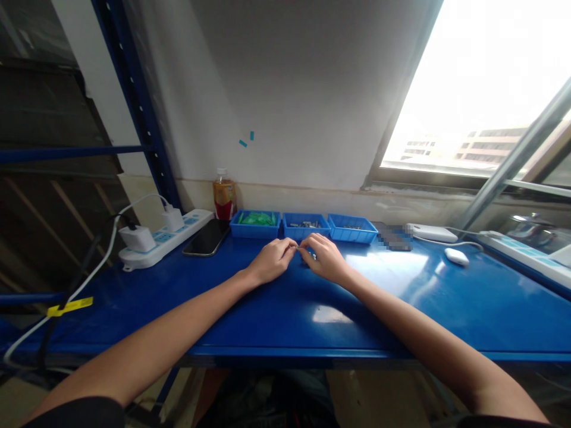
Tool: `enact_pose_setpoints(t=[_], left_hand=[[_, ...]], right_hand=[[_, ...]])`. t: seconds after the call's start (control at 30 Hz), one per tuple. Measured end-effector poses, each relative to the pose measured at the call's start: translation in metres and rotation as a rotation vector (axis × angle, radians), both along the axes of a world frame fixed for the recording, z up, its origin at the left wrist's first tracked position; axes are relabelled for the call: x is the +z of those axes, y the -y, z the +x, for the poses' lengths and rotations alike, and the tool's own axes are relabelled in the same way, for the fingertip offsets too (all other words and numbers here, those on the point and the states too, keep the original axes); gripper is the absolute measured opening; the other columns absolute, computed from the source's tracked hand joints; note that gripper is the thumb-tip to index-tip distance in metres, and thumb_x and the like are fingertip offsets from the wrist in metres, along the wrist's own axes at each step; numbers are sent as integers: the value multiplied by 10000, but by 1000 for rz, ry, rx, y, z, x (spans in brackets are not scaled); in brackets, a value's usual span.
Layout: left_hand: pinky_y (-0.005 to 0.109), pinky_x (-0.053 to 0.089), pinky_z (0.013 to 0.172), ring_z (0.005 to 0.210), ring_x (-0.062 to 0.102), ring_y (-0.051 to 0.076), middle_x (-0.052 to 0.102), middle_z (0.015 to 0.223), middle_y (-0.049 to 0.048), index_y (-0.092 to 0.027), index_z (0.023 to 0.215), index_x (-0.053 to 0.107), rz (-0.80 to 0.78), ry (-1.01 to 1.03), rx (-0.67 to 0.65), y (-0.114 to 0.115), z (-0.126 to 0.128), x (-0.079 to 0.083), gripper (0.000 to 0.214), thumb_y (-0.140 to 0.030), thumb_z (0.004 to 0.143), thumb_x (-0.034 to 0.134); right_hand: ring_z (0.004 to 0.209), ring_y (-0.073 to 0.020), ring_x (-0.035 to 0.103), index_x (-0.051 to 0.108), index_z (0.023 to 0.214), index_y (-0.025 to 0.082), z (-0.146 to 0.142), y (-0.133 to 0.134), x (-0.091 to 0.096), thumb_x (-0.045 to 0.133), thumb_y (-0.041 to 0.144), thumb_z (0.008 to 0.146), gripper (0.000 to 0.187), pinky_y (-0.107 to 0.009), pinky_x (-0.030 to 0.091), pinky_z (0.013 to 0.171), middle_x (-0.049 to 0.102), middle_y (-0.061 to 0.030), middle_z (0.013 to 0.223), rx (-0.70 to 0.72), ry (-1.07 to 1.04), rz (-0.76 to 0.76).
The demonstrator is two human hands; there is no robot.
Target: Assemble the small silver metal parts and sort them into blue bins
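My left hand (275,260) and my right hand (324,257) meet over the middle of the blue table (285,321). The fingertips of both are pinched together around something very small, mostly hidden between them. Under my right hand a few small shiny pieces show on the table, too small to name. Just beyond my hands stands a blue bin (306,217) with small metal parts in it. To its left is a blue bin (254,233) holding green pieces (259,219). On the right, another blue bin (352,236) contains a few small metal parts.
A white power strip (167,239) with plugged-in chargers and a dark phone (206,238) lie left. Behind the phone stands a drink bottle (224,193). On the right are a white power bank (432,232), a white earphone case (456,257) and another power strip (530,255).
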State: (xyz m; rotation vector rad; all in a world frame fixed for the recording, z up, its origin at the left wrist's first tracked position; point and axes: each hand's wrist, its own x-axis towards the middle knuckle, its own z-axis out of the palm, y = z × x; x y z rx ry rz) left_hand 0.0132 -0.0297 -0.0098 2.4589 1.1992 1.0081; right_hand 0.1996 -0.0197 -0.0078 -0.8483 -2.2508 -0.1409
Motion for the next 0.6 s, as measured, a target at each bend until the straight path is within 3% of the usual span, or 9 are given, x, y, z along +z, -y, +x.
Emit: enact_pose_setpoints(t=[0.13, 0.27, 0.47, 0.6], left_hand=[[292, 450, 793, 881, 596, 195, 643, 904, 50, -185, 1065, 556, 62, 9, -23, 0, -1, -3, 248, -277, 835, 549], [293, 447, 764, 844, 597, 192, 644, 871, 51, -187, 979, 589, 88, -11, 3, 0, 0, -2, 197, -315, 899, 463], [269, 430, 733, 839, 609, 182, 672, 888, 51, -174, 908, 607, 51, 10, -10, 0, 0, 1, 277, -292, 953, 360], [261, 431, 707, 786, 606, 175, 663, 806, 45, -170, 812, 604, 16, -10, -34, 1, 1, 1, 368, -323, 968, 309]], right_hand=[[751, -172, 549, 543, 774, 191, -2, 0, -1, 465, 244, 907, 163, -291, 434, 704, 590, -44, 758, -11, -54, -41], [740, -172, 548, 540, 762, 197, -2, -1, -2, 458, 264, 915, 185, -293, 435, 703, 590, -35, 735, -11, -39, -45], [845, -197, 572, 550, 1018, 198, 0, 0, -2, 534, 299, 879, 173, -322, 449, 768, 625, -61, 899, 26, 27, 9], [831, -191, 569, 570, 961, 203, 0, 1, 0, 478, 254, 907, 118, -317, 444, 767, 630, -59, 889, 52, 69, 72]])
